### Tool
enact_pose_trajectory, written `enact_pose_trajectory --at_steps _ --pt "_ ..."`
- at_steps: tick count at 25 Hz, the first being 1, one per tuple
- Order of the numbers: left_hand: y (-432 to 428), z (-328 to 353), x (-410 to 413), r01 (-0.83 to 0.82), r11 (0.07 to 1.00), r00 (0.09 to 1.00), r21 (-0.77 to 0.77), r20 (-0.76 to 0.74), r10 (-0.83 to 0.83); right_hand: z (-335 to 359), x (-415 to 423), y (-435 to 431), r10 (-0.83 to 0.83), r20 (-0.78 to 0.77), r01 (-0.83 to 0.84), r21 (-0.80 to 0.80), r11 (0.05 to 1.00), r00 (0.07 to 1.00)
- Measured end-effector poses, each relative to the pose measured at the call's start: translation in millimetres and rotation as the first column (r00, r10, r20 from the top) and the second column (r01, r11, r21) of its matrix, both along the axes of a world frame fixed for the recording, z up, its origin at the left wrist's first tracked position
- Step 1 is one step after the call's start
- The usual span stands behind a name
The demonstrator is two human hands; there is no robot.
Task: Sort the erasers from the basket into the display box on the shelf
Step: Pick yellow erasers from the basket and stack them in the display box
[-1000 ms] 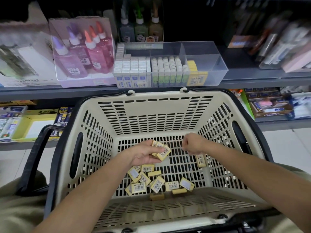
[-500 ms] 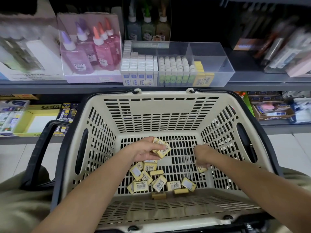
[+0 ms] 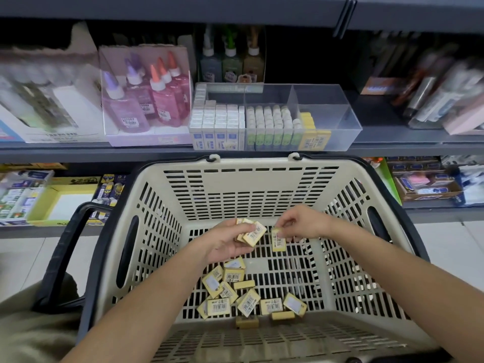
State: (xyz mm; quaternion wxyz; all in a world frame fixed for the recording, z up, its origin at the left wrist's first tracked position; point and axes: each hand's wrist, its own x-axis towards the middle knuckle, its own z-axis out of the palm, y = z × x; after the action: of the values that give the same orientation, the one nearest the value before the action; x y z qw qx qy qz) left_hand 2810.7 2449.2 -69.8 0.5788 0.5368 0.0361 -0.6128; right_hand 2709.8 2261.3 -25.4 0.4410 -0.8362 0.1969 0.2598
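Several small yellow erasers (image 3: 246, 294) with barcode labels lie on the floor of the beige slotted basket (image 3: 235, 184). My left hand (image 3: 227, 241) holds a small stack of yellow erasers (image 3: 252, 233) above the basket floor. Just to its right, my right hand (image 3: 301, 222) pinches a single yellow eraser (image 3: 278, 239) by its top edge. On the shelf behind the basket stands the clear display box (image 3: 332, 119). It holds white and green erasers on the left and a short row of yellow erasers (image 3: 313, 132) in its right compartment.
Pink and purple glue bottles (image 3: 146, 100) stand left of the display box on the grey shelf (image 3: 78, 150). A black basket handle (image 3: 65, 247) hangs down at the left. Lower shelves hold boxed stationery (image 3: 424, 182).
My right hand dipped to the basket floor, picked up one yellow eraser and lifted it toward my left hand. My left hand kept its stack almost still.
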Motion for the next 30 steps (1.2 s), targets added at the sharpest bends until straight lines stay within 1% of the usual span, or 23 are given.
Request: enact_pose_trajectory --at_steps 4,8,10,11,13,15,16,17,18,19,20,22,24,27,30 --pt "-10.3 19.5 2.9 -0.094 0.992 0.994 -0.082 -0.057 0.09 40.3 5.3 -20.9 -0.077 0.14 0.072 0.04 0.997 0.987" --pt "-20.2 43.3 4.4 -0.135 0.978 0.99 -0.159 -0.046 0.13 80.3 6.3 -50.3 -0.089 0.313 0.11 -0.05 0.993 0.946" --pt "-26.5 59.0 7.7 -0.135 0.97 0.991 -0.203 -0.024 0.133 98.9 6.6 -64.8 -0.131 0.391 0.159 -0.041 0.986 0.911" --pt "-30.0 67.5 9.4 -0.126 0.967 0.992 -0.222 -0.005 0.129 108.0 7.0 -72.6 -0.168 0.442 0.198 -0.022 0.98 0.881" --pt "-39.7 86.2 12.9 -0.107 0.959 0.991 -0.264 0.052 0.125 126.9 11.1 -93.1 -0.219 0.58 0.288 -0.028 0.957 0.784" --pt "-49.8 103.8 16.2 -0.109 0.944 0.983 -0.311 0.107 0.149 141.8 21.3 -115.1 -0.207 0.703 0.373 -0.089 0.924 0.681" --pt "-55.0 111.1 17.1 -0.117 0.936 0.978 -0.331 0.127 0.168 146.2 28.0 -124.0 -0.178 0.737 0.409 -0.145 0.901 0.652" --pt "-60.6 117.7 18.0 -0.132 0.929 0.972 -0.346 0.136 0.189 147.9 35.3 -130.8 -0.126 0.744 0.435 -0.237 0.868 0.656" --pt "-65.2 123.2 18.4 -0.153 0.921 0.968 -0.357 0.132 0.212 146.4 42.4 -134.1 -0.066 0.715 0.434 -0.345 0.832 0.696" --pt "-69.0 127.2 19.0 -0.174 0.915 0.965 -0.365 0.12 0.232 142.0 48.6 -135.1 -0.018 0.656 0.4 -0.438 0.805 0.755" --pt "-71.8 129.9 19.4 -0.189 0.91 0.963 -0.369 0.11 0.245 136.2 53.5 -134.5 0.012 0.586 0.346 -0.495 0.797 0.81" --pt "-74.5 132.5 20.2 -0.207 0.906 0.961 -0.368 0.099 0.26 126.4 59.5 -132.6 0.011 0.486 0.263 -0.492 0.83 0.874" --pt "-75.0 133.1 20.8 -0.215 0.91 0.959 -0.354 0.098 0.265 122.4 63.0 -134.1 0.032 0.427 0.203 -0.494 0.846 0.904" --pt "-76.6 134.5 21.3 -0.223 0.918 0.957 -0.327 0.103 0.27 123.5 67.4 -134.4 0.109 0.333 0.103 -0.558 0.824 0.936" --pt "-81.1 138.5 19.7 -0.222 0.918 0.956 -0.329 0.113 0.272 124.3 69.7 -131.0 0.138 0.254 0.04 -0.589 0.807 0.957"
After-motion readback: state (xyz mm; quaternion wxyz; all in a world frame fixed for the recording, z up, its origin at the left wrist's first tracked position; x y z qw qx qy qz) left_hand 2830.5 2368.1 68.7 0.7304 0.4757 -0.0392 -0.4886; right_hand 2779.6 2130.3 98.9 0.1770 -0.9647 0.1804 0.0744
